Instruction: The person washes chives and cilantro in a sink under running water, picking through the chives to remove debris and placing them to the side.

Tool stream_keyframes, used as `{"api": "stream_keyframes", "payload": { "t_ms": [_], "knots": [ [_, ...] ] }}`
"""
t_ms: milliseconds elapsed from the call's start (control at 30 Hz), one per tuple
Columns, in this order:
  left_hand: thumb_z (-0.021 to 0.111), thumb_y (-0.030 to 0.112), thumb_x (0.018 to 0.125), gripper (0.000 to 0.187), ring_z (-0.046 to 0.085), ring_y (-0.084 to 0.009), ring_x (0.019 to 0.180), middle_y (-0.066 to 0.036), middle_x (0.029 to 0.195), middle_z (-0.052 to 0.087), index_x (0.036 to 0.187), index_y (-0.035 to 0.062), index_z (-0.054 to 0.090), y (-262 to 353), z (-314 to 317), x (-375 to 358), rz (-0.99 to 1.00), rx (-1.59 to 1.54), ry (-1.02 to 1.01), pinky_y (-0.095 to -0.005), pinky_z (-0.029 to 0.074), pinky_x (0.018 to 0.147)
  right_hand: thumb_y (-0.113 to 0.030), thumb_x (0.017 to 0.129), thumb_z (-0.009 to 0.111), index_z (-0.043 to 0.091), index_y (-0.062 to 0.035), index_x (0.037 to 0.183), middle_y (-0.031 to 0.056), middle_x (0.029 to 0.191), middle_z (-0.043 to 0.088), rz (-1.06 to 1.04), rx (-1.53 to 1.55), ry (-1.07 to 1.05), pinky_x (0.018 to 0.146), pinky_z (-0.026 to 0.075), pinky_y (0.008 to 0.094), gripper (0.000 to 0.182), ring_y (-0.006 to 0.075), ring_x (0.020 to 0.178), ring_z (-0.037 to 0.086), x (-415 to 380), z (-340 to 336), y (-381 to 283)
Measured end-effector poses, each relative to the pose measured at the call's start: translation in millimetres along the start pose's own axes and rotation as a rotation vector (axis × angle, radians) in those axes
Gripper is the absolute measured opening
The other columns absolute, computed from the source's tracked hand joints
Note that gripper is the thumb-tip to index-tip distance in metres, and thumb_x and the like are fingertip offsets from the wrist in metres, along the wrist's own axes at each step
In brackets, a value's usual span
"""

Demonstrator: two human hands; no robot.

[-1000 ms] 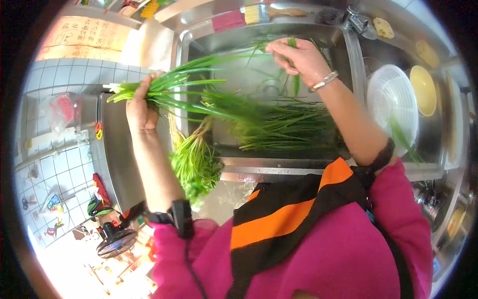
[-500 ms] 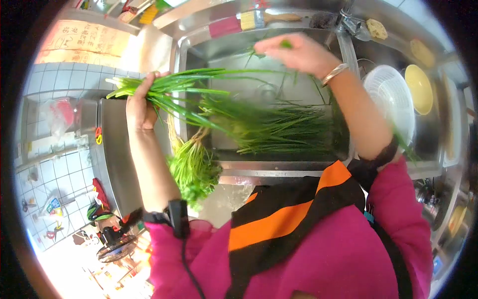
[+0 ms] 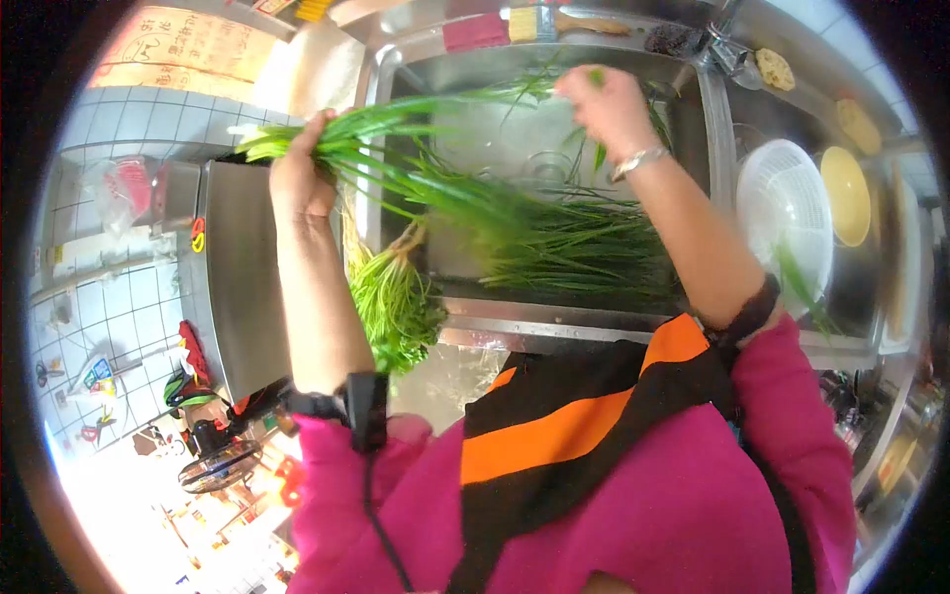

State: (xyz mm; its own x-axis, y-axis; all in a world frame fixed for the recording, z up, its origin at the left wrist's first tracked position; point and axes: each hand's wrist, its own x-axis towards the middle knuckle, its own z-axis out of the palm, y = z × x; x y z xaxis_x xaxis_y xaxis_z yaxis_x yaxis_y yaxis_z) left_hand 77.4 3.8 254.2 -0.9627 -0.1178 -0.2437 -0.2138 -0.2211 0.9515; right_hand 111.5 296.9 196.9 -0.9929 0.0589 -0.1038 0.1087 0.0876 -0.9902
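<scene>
My left hand (image 3: 305,170) is wrapped round the pale root end of a bunch of green onions (image 3: 396,129), whose long leaves spread right over the sink (image 3: 554,315). Above the sink's far part, my right hand (image 3: 609,109) is closed on green leaf tips, with bits of green between its fingers. More long green leaves (image 3: 584,243) lie in the sink below. A leafy bunch with roots (image 3: 396,307) hangs over the sink's near left corner.
A white colander (image 3: 785,203) and a yellow bowl (image 3: 844,196) stand at the right. A brush (image 3: 539,25), a dark red block (image 3: 475,33) and the faucet (image 3: 727,49) line the back edge. A steel counter (image 3: 252,277) is at the left.
My right hand has moved slightly right and now pinches leaf tips. My left hand, still round the bunch, appears a little further right and up as the view shifts.
</scene>
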Motion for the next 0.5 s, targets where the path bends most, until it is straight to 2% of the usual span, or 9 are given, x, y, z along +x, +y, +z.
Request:
{"api": "stream_keyframes", "payload": {
  "t_ms": [33, 67, 100, 200, 367, 433, 467, 500],
  "knots": [
    [0.045, 0.013, 0.08, 0.019, 0.053, -0.0197, 0.08, -0.012, 0.09, 0.055, 0.091, -0.0023, 0.048, 2, -2, -1, 0.0, -0.002, 0.002, -0.0305, 0.045, 0.069, -0.018, 0.072, 0.051, 0.057, -0.0027, 0.075, -0.0054, 0.057, 0.043, 0.152, 0.285, 0.196, 0.035, 0.021, 0.0171, 0.016, 0.0026, 0.042, 0.029, 7, -5, 3],
    [0.045, 0.012, 0.08, 0.018, 0.053, -0.0193, 0.08, -0.011, 0.089, 0.055, 0.091, -0.0021, 0.048, 5, -4, -1, -0.001, -0.072, 0.058, -0.0307, 0.045, 0.069, -0.019, 0.072, 0.053, 0.056, -0.0024, 0.078, -0.0076, 0.054, 0.033, 0.149, 0.436, 0.172, 0.033, 0.015, 0.0166, 0.018, 0.0016, 0.041, 0.025, 13, -15, 8],
    [0.045, 0.012, 0.08, 0.018, 0.053, -0.0188, 0.08, -0.01, 0.089, 0.055, 0.091, -0.0019, 0.049, 9, -7, 0, 0.002, -0.14, 0.115, -0.0309, 0.045, 0.069, -0.019, 0.072, 0.053, 0.056, -0.0024, 0.078, -0.0076, 0.054, 0.033, 0.144, 0.438, 0.166, 0.033, 0.015, 0.0166, 0.018, 0.0016, 0.041, 0.025, 12, -20, 9],
    [0.045, 0.012, 0.08, 0.018, 0.053, -0.0195, 0.082, -0.009, 0.087, 0.055, 0.092, -0.0011, 0.049, 17, -17, 0, -0.083, -0.213, 0.036, -0.0324, 0.044, 0.071, -0.024, 0.072, 0.057, 0.054, -0.0047, 0.088, -0.0085, 0.054, 0.028, 0.274, 0.389, -0.3, 0.034, 0.015, 0.0164, 0.025, 0.0003, 0.041, 0.024, 5, -26, 15],
    [0.044, 0.014, 0.08, 0.019, 0.05, -0.022, 0.089, -0.01, 0.088, 0.054, 0.09, -0.0007, 0.049, 20, -19, 2, -0.113, -0.309, -0.022, -0.0395, 0.04, 0.078, -0.022, 0.071, 0.059, 0.053, -0.006, 0.093, -0.0091, 0.054, 0.031, 0.371, 0.235, -0.381, 0.035, 0.014, 0.0156, 0.028, 0.0002, 0.042, 0.025, -3, -19, 17],
    [0.045, 0.012, 0.078, 0.023, 0.044, -0.0279, 0.099, -0.015, 0.099, 0.051, 0.095, -0.0034, 0.044, 24, -18, 1, -0.205, -0.6, -0.47, -0.0428, 0.033, 0.086, -0.022, 0.071, 0.06, 0.052, -0.0047, 0.095, -0.009, 0.056, 0.038, 0.232, 0.231, -0.362, 0.035, 0.014, 0.0156, 0.031, 0.0001, 0.042, 0.024, 1, -15, 17],
    [0.046, 0.014, 0.077, 0.034, 0.041, -0.0305, 0.101, -0.015, 0.108, 0.043, 0.104, -0.0036, 0.035, 22, -16, 1, -0.117, -0.507, -0.287, -0.0479, 0.03, 0.087, -0.022, 0.071, 0.06, 0.051, -0.0034, 0.097, -0.0078, 0.061, 0.047, 0.179, 0.263, -0.245, 0.034, 0.014, 0.0158, 0.033, 0.0001, 0.041, 0.024, 6, -15, 15],
    [0.048, 0.017, 0.076, 0.048, 0.039, -0.0332, 0.104, -0.016, 0.118, 0.035, 0.112, -0.0037, 0.026, 29, 15, -17, -0.03, -0.411, -0.102, -0.053, 0.026, 0.088, -0.022, 0.071, 0.06, 0.051, -0.0034, 0.097, -0.0078, 0.061, 0.047, 0.181, 0.265, -0.246, 0.034, 0.014, 0.0158, 0.033, 0.0001, 0.041, 0.024, 5, -15, 16]
  ]
}}
